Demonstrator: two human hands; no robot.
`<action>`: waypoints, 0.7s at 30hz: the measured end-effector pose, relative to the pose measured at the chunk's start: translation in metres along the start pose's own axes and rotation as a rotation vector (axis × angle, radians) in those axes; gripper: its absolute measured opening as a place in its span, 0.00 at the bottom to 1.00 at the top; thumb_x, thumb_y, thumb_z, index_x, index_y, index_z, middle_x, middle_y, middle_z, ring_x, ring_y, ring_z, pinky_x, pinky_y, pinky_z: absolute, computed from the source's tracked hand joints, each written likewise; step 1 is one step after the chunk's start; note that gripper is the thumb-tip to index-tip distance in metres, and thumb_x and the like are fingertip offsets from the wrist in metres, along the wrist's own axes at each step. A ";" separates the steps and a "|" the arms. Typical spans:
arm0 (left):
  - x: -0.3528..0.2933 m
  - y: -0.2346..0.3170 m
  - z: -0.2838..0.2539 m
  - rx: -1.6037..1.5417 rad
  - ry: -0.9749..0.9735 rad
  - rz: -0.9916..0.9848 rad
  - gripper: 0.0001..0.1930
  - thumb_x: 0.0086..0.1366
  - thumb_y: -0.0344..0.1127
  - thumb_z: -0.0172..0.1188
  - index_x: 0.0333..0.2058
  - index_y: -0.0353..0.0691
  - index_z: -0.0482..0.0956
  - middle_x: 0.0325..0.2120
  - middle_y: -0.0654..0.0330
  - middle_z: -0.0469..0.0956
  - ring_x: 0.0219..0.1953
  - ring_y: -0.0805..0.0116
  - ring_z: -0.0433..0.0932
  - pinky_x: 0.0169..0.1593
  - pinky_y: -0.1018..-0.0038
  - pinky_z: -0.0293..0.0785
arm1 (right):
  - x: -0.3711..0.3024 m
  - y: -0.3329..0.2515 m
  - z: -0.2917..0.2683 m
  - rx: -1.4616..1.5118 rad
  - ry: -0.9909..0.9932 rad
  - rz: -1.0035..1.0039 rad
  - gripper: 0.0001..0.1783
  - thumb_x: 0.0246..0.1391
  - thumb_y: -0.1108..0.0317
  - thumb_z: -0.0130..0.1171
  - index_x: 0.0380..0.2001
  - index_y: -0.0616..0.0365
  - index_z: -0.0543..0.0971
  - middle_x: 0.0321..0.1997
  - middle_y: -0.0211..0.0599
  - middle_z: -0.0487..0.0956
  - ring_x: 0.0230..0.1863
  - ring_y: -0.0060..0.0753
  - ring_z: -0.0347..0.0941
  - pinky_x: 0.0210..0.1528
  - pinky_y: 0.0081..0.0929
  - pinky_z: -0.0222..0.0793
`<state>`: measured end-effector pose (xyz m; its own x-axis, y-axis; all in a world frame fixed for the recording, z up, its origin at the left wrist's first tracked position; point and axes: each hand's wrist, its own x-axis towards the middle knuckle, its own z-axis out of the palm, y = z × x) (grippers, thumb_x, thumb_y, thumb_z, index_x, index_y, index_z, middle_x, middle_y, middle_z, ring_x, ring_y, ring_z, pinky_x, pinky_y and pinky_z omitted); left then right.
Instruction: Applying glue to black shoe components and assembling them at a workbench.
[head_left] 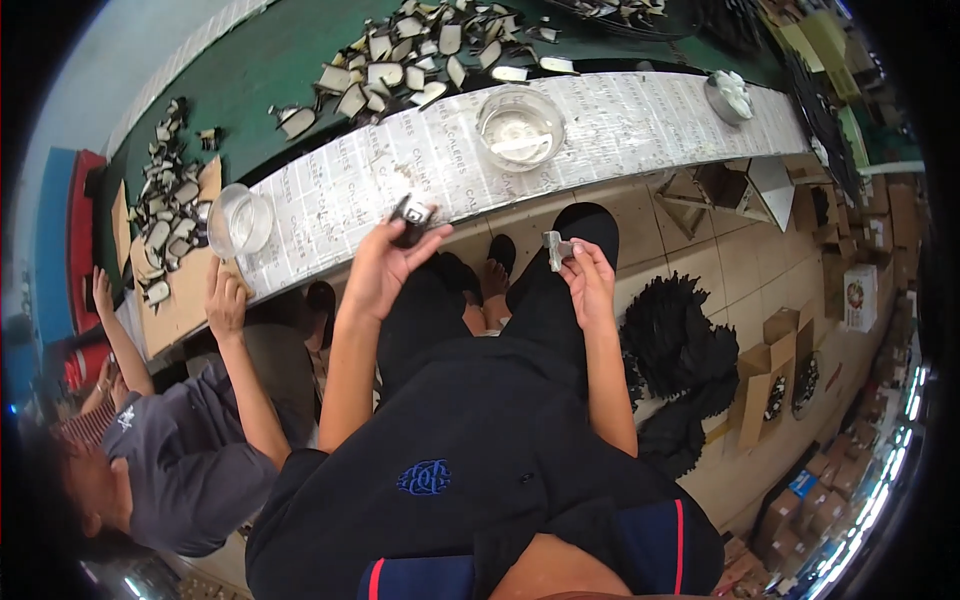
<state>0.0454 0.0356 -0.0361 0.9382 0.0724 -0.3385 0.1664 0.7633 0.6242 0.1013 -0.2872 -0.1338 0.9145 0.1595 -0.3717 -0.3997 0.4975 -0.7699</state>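
The worktop in front of me is green, its near edge covered by a pale strip of printed paper where I have a clear round tub near the middle, another clear tub by the left end and a small white-filled bowl toward the right. A big heap of small dark pieces with pale faces spreads over the green, and farther left a smaller heap reaches onto brown cardboard. On the tiled floor to my right lies a ragged black bundle, near an open cardboard box
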 end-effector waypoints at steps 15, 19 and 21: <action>-0.034 -0.015 0.029 0.237 -0.026 0.063 0.15 0.70 0.31 0.60 0.53 0.32 0.76 0.44 0.59 0.80 0.45 0.71 0.80 0.48 0.69 0.82 | -0.082 -0.085 0.167 -1.154 -0.341 -1.139 0.18 0.44 0.83 0.71 0.41 0.64 0.81 0.48 0.48 0.79 0.43 0.41 0.81 0.42 0.30 0.80; -0.035 -0.015 0.034 0.228 -0.031 0.065 0.16 0.70 0.31 0.61 0.53 0.32 0.76 0.44 0.60 0.80 0.43 0.73 0.79 0.46 0.71 0.82 | -0.079 -0.077 0.166 -1.180 -0.387 -1.162 0.18 0.45 0.79 0.72 0.42 0.63 0.81 0.47 0.47 0.79 0.37 0.40 0.81 0.35 0.28 0.80; -0.035 -0.016 0.034 0.225 -0.040 0.063 0.16 0.70 0.31 0.61 0.53 0.32 0.76 0.44 0.60 0.80 0.43 0.73 0.79 0.45 0.72 0.82 | -0.078 -0.075 0.166 -1.189 -0.391 -1.191 0.17 0.46 0.76 0.71 0.42 0.63 0.81 0.47 0.47 0.79 0.33 0.39 0.82 0.30 0.28 0.79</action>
<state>0.0203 -0.0015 -0.0103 0.9593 0.0869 -0.2686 0.1661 0.5954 0.7861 0.0700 -0.1959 0.0392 0.6056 0.4720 0.6407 0.7955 -0.3368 -0.5038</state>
